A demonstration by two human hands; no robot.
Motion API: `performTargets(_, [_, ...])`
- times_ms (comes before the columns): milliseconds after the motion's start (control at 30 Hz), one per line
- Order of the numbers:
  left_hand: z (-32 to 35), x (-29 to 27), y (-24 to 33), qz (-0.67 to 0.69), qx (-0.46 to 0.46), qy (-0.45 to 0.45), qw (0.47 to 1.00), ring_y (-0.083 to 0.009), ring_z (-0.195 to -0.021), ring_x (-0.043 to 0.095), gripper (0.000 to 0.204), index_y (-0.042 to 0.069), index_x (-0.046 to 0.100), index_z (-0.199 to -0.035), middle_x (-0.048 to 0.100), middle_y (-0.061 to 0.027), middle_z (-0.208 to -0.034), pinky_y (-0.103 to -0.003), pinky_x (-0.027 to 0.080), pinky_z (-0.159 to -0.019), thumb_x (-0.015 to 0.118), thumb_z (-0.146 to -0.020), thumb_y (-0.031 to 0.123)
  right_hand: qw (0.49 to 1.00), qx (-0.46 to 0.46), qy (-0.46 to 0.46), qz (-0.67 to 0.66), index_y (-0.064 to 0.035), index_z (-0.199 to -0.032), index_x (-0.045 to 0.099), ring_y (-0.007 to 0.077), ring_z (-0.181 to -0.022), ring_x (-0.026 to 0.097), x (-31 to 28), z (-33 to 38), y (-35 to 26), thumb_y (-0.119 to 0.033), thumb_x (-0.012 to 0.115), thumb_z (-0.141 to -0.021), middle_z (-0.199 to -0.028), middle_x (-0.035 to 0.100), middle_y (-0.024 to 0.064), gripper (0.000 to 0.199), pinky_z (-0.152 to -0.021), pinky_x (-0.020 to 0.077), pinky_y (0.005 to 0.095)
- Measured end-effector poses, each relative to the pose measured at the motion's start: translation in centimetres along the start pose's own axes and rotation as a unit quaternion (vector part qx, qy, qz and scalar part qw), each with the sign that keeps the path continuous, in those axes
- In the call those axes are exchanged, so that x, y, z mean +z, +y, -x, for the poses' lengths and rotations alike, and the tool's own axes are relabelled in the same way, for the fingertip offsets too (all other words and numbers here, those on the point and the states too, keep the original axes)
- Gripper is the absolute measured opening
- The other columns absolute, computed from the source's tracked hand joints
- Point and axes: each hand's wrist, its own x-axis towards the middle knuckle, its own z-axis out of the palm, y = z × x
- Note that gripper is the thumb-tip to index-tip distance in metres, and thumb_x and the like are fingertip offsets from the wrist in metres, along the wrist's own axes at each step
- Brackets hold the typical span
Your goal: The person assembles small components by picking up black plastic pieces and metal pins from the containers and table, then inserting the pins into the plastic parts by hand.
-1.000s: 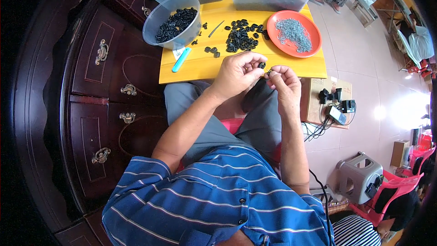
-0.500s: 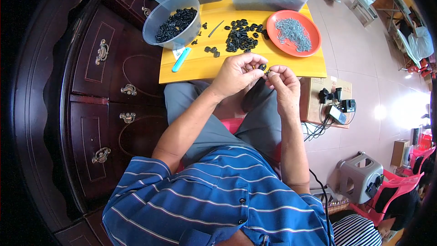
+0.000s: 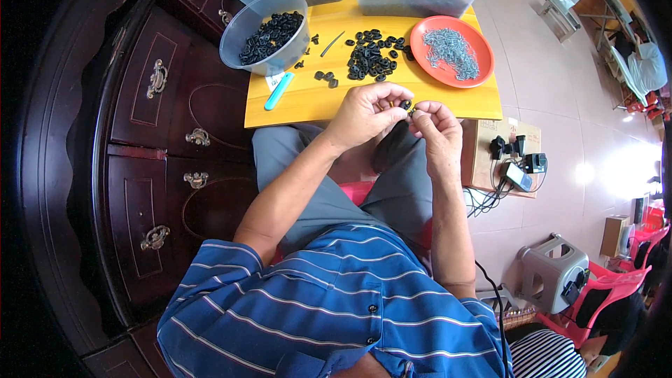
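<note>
Over the near edge of the yellow table, my two hands meet with their fingertips almost touching. My left hand pinches a small black oval part between thumb and fingers. Close against it, my right hand is closed at thumb and forefinger on something small and dark, mostly hidden by the fingertips. Beyond my hands lies a loose pile of black oval parts with holes through them. To its right a red plate holds many small silvery metal pieces.
A round clear tub of black parts stands at the left, beside a turquoise-handled tool and a thin metal rod. Two clear bins line the far edge. Right of my legs, a cardboard box carries small devices and cables.
My hands stay nearly in place, still pinched together, with only a slight shift of the fingertips. A person's legs at the far upper right have gone out of view.
</note>
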Motion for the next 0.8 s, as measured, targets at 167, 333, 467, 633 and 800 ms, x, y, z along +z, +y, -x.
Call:
performTargets(167, [-0.1,0.4,0.2,0.022,-0.012,0.017,1.0,-0.0017,-0.071,0.054,0.024,0.001,0.071,-0.108,0.062,0.0041,-0.083,-0.019,0.049,-0.066,0.073,-0.085,-0.002,1.0,0.002,0.002,0.003,-0.001,-0.106,0.065,0.007,-0.073,0.061,0.2,0.1,-0.2,-0.005,0.066,-0.095,-0.087,0.07,0.003,0.012,-0.069,0.0479,0.0205])
performTargets(333, [-0.1,0.6,-0.6,0.016,-0.005,0.009,1.0,-0.0022,-0.069,0.054,0.021,0.002,0.073,-0.105,0.062,0.0041,-0.079,-0.02,0.047,-0.064,0.074,-0.084,-0.001,1.0,-0.005,-0.004,-0.003,-0.0008,-0.105,0.066,0.0067,-0.073,0.061,0.1,0.1,0.1,-0.005,0.066,-0.095,-0.088,0.07,0.0027,0.011,-0.069,0.048,0.0201])
performTargets(467, [-0.4,0.3,0.0,-0.004,-0.005,-0.003,1.0,-0.0034,-0.068,0.053,0.018,0.002,0.074,-0.101,0.06,0.0035,-0.077,-0.021,0.047,-0.063,0.074,-0.083,0.0,1.0,0.003,-0.006,-0.012,-0.0008,-0.105,0.066,0.0064,-0.072,0.06,0.2,0.1,-0.1,-0.005,0.066,-0.095,-0.087,0.07,0.0021,0.012,-0.068,0.0478,0.0199])
performTargets(633, [-0.7,-0.5,1.0,-0.047,0.02,-0.043,0.998,-0.0061,-0.067,0.054,0.021,0.004,0.075,-0.101,0.06,0.0018,-0.075,-0.024,0.049,-0.063,0.076,-0.08,0.002,0.997,0.059,-0.051,-0.004,-0.0023,-0.106,0.068,0.0063,-0.072,0.061,-0.4,-0.1,0.1,-0.012,0.067,-0.097,-0.088,0.07,0.0014,0.014,-0.067,0.0473,0.0197])
performTargets(800, [-0.3,0.1,2.5,-0.147,0.03,-0.043,0.988,-0.0151,-0.069,0.062,0.035,0.006,0.07,-0.109,0.064,-0.0054,-0.085,-0.03,0.053,-0.067,0.079,-0.076,0.01,0.994,0.091,-0.041,-0.04,-0.004,-0.105,0.069,0.0064,-0.074,0.062,-0.2,-0.2,0.0,-0.017,0.067,-0.097,-0.089,0.071,0.0015,0.015,-0.066,0.0467,0.0202])
